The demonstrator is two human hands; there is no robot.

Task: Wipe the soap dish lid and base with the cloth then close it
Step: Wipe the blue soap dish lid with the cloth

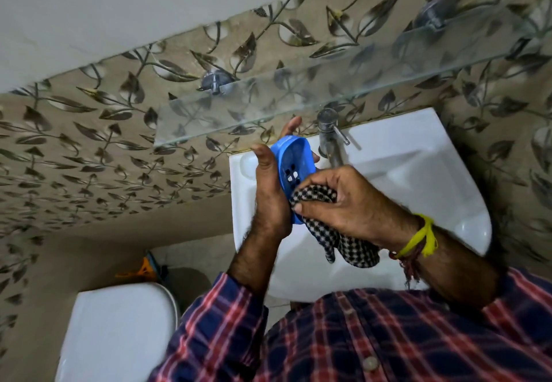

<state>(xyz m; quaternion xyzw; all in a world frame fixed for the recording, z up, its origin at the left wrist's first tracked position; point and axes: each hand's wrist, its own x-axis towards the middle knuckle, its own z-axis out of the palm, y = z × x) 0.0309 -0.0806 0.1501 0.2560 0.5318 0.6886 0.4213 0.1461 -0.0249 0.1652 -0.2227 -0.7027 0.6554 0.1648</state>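
Observation:
My left hand (270,193) grips a blue oval soap dish part (294,157) with drain holes, held on edge above the left side of the sink, its hollow side facing right. My right hand (349,202) is closed on a black-and-white checked cloth (313,199) and presses it against the lower inside of the blue part. The rest of the cloth (355,250) hangs below my right hand. The other half of the soap dish is not in sight.
A white sink (418,172) sits under my hands, with a steel tap (328,133) at its back. A glass shelf (268,107) juts from the leaf-patterned wall just above. A white toilet lid (119,331) lies at the lower left.

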